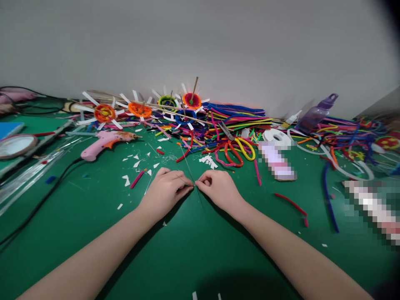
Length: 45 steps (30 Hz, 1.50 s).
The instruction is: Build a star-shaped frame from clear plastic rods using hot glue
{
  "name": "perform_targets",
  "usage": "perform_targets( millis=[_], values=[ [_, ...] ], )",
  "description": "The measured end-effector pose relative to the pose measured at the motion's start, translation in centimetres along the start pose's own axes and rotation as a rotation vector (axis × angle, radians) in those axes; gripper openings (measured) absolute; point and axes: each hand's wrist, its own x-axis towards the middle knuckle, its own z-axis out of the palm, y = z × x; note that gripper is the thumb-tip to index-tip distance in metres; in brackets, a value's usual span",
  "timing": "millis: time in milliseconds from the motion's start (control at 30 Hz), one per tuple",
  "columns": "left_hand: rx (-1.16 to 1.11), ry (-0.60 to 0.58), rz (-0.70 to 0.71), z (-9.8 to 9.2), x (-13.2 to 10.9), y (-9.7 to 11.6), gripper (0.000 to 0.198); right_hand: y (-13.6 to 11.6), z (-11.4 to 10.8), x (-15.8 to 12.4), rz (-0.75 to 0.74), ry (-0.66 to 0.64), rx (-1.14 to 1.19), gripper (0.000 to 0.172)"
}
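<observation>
At the fingers (186, 182), thin strand (187, 162)

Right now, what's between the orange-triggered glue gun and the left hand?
The head view shows white paper scraps and a pink pipe-cleaner piece between the glue gun and left hand.

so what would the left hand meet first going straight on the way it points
Most likely the right hand, just across a narrow gap, though the thin strand there may come first; depth is unclear.
</observation>
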Motion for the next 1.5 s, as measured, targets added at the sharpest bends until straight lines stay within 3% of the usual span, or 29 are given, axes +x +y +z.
perform_targets(
  millis=[500, 700, 900, 1133, 1300, 1500],
  values=[
    [0.015, -0.004, 0.004, -0.3, 0.2, 0.3, 0.020, 0.3, -0.2, 1.0, 0.013, -0.110, 0.006, 0.011],
    [0.108, 0.004, 0.082, -0.4, 0.3, 0.4, 0.022, 0.2, -0.6, 1.6, 0.005, -0.170, 0.032, 0.011],
    [0.224, 0.040, 0.145, -0.5, 0.2, 0.6, 0.027, 0.3, -0.5, 1.6, -0.015, -0.154, 0.031, 0.015],
    [0.082, 0.002, 0.028, -0.4, 0.3, 0.5, 0.021, 0.7, -0.7, 1.5, -0.012, -0.155, 0.088, 0.013],
    [0.055, -0.022, 0.005, -0.4, 0.3, 0.5, 0.020, 1.5, -0.8, 1.5, 0.024, -0.131, 0.255, 0.026],
    [0.060, -0.025, 0.039, -0.2, 0.3, 0.5, 0.019, 1.7, -0.7, 1.2, -0.005, -0.090, 0.329, 0.021]
  ],
)
